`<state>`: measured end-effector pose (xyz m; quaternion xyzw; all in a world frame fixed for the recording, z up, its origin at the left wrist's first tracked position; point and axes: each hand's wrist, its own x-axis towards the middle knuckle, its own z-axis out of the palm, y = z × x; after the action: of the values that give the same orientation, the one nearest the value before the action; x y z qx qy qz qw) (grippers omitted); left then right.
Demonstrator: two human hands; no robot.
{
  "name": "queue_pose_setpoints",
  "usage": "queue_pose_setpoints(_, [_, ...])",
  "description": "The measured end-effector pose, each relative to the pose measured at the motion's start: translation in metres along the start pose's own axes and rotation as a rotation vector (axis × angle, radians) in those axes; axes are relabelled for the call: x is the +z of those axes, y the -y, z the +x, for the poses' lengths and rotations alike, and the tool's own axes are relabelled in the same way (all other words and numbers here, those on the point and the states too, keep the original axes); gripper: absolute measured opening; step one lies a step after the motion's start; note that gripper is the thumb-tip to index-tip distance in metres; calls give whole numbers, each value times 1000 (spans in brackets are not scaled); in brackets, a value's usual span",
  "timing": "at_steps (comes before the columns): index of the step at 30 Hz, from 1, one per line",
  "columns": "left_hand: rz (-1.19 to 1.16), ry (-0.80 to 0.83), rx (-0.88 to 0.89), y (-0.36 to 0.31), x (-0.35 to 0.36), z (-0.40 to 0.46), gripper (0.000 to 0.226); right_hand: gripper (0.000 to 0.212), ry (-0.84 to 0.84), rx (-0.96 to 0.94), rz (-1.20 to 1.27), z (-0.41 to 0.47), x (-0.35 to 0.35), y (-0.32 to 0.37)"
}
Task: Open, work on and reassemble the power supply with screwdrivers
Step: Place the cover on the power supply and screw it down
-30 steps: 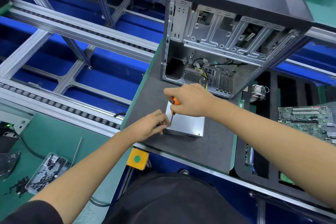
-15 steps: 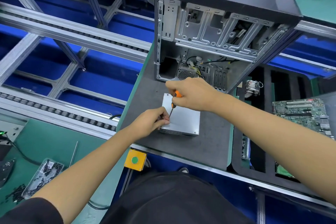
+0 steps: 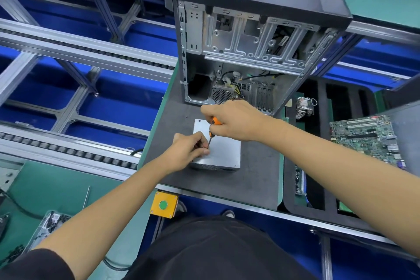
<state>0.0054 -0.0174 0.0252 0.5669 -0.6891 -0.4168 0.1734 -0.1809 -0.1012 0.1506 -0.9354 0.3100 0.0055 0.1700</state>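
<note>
A silver power supply box point(image 3: 223, 152) lies flat on the dark grey mat point(image 3: 256, 173). My right hand point(image 3: 234, 120) grips an orange-handled screwdriver point(image 3: 213, 126), its shaft slanting down to the box's left top edge. My left hand point(image 3: 189, 150) rests on the box's left side, fingertips pinched around the screwdriver tip. Whether a screw sits under the tip is hidden by the fingers.
An open black computer case point(image 3: 254, 36) stands upright just behind the box. A green motherboard point(image 3: 366, 136) and a heatsink point(image 3: 304, 108) lie in a black tray at right. A yellow button box point(image 3: 164, 204) hangs at the front edge. A screw container point(image 3: 48, 223) sits at lower left.
The view has shifted slightly; both hands stay at the box's left edge, with the screwdriver held at the same spot.
</note>
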Motion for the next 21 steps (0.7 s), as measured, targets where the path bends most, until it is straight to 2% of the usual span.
queue_pose_setpoints(3, [55,-33,-46,4,-1,-8,19,20,-1,-70,-21,5,3,8])
queue_pose_setpoints(9, [229,-276,-277,12,2,-33,11,18,16,-158,-57,20,9,26])
queue_pose_setpoints(12, [186,-331,-361,18,7,-39,18,19,39,-172,-67,25,12,31])
queue_pose_setpoints(14, [131,-352,-345,21,11,-41,21,19,55,-181,-87,28,12,34])
queue_pose_setpoints(17, [211,-379,-297,23,16,-45,17,19,68,-196,-106,29,12,38])
queue_pose_setpoints(21, [181,-463,-262,24,24,-50,24,19,66,-199,-114,29,11,39])
